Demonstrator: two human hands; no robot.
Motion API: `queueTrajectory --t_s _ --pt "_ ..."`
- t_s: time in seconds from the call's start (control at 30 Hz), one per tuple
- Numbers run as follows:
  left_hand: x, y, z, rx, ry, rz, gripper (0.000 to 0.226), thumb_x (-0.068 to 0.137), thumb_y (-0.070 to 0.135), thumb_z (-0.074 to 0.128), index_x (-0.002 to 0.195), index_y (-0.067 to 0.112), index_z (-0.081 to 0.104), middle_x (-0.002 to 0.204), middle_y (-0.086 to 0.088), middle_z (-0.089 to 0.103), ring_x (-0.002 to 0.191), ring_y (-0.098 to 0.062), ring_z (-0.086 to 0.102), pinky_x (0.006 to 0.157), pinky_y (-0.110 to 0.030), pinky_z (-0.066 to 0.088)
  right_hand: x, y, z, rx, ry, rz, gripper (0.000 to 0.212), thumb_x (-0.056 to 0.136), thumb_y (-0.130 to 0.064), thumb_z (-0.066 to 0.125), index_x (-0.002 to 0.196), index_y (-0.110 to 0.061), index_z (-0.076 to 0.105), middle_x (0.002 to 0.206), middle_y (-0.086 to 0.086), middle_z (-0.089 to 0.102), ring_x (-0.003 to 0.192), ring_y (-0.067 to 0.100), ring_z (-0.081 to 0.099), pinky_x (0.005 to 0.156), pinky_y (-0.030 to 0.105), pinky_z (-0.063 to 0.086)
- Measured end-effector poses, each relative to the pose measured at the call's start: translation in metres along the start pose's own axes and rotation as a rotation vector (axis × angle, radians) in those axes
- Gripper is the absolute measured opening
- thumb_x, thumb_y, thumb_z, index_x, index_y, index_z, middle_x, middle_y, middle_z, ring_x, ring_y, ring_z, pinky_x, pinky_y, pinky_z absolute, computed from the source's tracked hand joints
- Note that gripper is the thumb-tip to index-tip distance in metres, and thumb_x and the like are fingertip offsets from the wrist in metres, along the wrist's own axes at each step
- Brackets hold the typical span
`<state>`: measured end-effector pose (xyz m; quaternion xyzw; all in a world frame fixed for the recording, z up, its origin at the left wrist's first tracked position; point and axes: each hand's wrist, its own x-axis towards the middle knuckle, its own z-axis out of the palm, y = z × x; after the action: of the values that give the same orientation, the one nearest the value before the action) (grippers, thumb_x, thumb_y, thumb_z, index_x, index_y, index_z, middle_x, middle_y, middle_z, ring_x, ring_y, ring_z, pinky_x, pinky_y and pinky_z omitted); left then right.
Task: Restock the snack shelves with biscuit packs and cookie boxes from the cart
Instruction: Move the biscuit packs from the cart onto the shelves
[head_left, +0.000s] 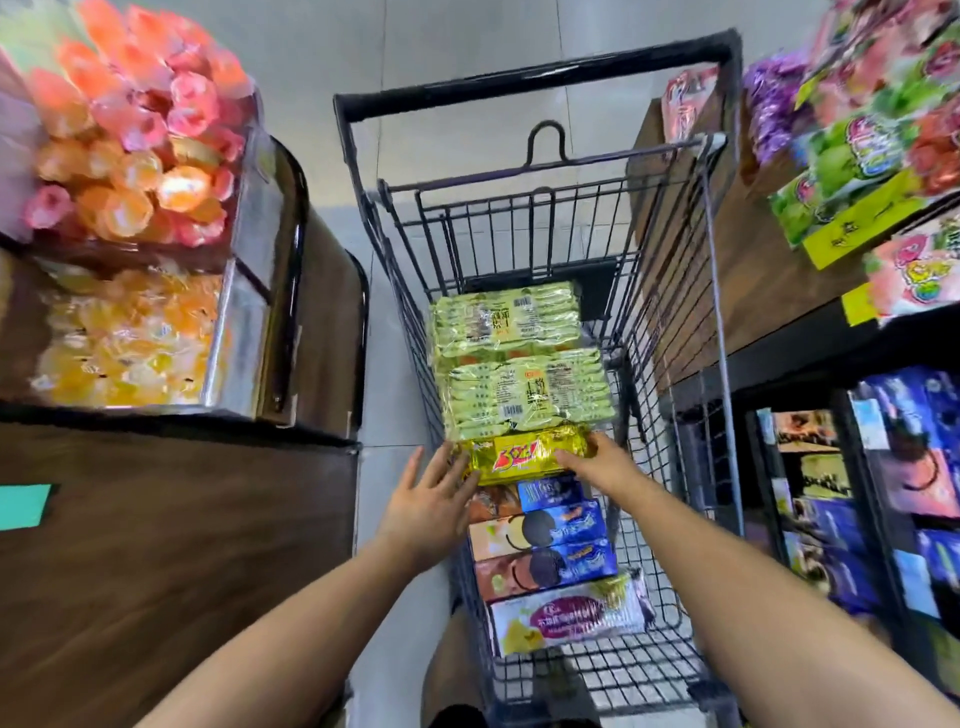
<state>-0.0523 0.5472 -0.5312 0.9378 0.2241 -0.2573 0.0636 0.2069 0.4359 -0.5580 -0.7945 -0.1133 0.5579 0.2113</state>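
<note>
The yellow foil biscuit pack looks light, slick and crushable; the right hand grips one end, the left hand touches the other with straight fingers.

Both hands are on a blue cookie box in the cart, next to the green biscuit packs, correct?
No. The head view shows the left hand and right hand on a yellow pack, not a blue box; the rest holds.
</note>
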Motion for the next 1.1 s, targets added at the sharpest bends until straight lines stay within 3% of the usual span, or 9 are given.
queueTrajectory --t_s 0.17,0.23,0.43,0.57,0.67,0.73,0.87,1.0,1.1 --pt "-0.002 -0.008 0.007 0.056 0.048 0.088 0.055 0.099 0.044 0.045 0.146 0.017 0.052 0.154 -0.010 0.045 0.148 -0.034 0.030 0.117 -0.059 0.028 0.008 0.004 0.008 0.144 -0.065 0.044 0.114 0.076 -0.059 0.078 0.159 -0.014 0.013 0.165 0.011 0.021 0.147 0.033 0.030 0.119 0.048 0.028" --pt "-0.002 -0.011 0.007 0.085 0.069 0.099 0.054 0.099 0.043 0.042 0.141 0.014 0.057 0.150 -0.010 0.050 0.147 -0.034 0.034 0.116 -0.059 0.031 0.007 0.004 0.013 0.152 -0.056 0.039 0.119 0.072 -0.062 0.079 0.159 -0.016 0.013 0.166 0.010 0.019 0.149 0.032 0.027 0.120 0.050 0.027" --pt "0.001 -0.009 0.000 0.107 -0.065 0.089 0.062 0.107 0.044 0.018 0.158 0.009 0.022 0.166 -0.009 0.018 0.155 -0.030 -0.007 0.121 -0.056 -0.013 0.003 -0.004 0.024 0.252 -0.009 -0.017 0.108 0.075 -0.049 0.083 0.157 -0.014 0.022 0.162 0.010 0.026 0.143 0.029 0.035 0.112 0.042 0.032" --pt "0.003 -0.011 -0.004 0.110 -0.087 0.083 0.062 0.107 0.043 0.018 0.158 0.008 0.021 0.166 -0.009 0.020 0.155 -0.030 -0.007 0.121 -0.056 -0.014 0.001 -0.015 0.029 0.244 -0.016 -0.028 0.080 0.075 -0.048 0.084 0.130 -0.027 0.029 0.141 0.012 0.039 0.121 0.027 0.044 0.103 0.042 0.040" --pt "0.003 -0.011 -0.007 0.103 -0.109 0.086 0.060 0.107 0.042 0.020 0.157 0.009 0.025 0.165 -0.008 0.022 0.155 -0.030 -0.005 0.121 -0.057 -0.012 -0.003 -0.016 0.028 0.244 -0.025 -0.033 0.085 0.075 -0.043 0.086 0.133 -0.032 0.026 0.142 0.009 0.037 0.119 0.024 0.042 0.097 0.037 0.036" --pt "0.003 -0.010 -0.011 0.070 -0.104 0.089 0.056 0.107 0.039 0.022 0.155 0.011 0.029 0.163 -0.006 0.025 0.154 -0.030 0.000 0.122 -0.056 -0.010 -0.011 -0.013 0.025 0.246 0.002 -0.039 0.089 0.075 -0.039 0.086 0.141 -0.033 0.025 0.150 0.011 0.034 0.122 0.025 0.042 0.102 0.038 0.037" --pt "0.004 -0.003 -0.026 -0.150 0.001 0.051 0.049 0.106 0.037 0.027 0.150 0.020 0.040 0.157 0.001 0.035 0.151 -0.024 0.016 0.125 -0.046 -0.001 -0.041 -0.006 0.012 0.254 0.037 -0.028 0.094 0.075 -0.041 0.085 0.148 -0.034 0.027 0.156 0.011 0.035 0.134 0.031 0.043 0.105 0.041 0.038" --pt "0.015 0.008 -0.056 -0.527 0.146 0.034 0.042 0.105 0.034 0.040 0.141 0.015 0.051 0.142 -0.004 0.051 0.138 -0.028 0.038 0.117 -0.039 0.028 -0.085 0.000 -0.012 0.335 0.090 -0.001 0.089 0.075 -0.044 0.083 0.148 -0.034 0.031 0.143 0.009 0.046 0.116 0.025 0.051 0.091 0.037 0.043" --pt "0.023 0.023 -0.089 -0.833 0.149 -0.065 0.055 0.104 0.045 0.043 0.148 0.012 0.043 0.143 -0.012 0.048 0.133 -0.033 0.045 0.113 -0.045 0.036 -0.122 0.011 -0.028 0.405 0.199 0.008 0.078 0.078 -0.043 0.081 0.143 -0.033 0.038 0.133 0.008 0.056 0.102 0.018 0.056 0.071 0.030 0.040"
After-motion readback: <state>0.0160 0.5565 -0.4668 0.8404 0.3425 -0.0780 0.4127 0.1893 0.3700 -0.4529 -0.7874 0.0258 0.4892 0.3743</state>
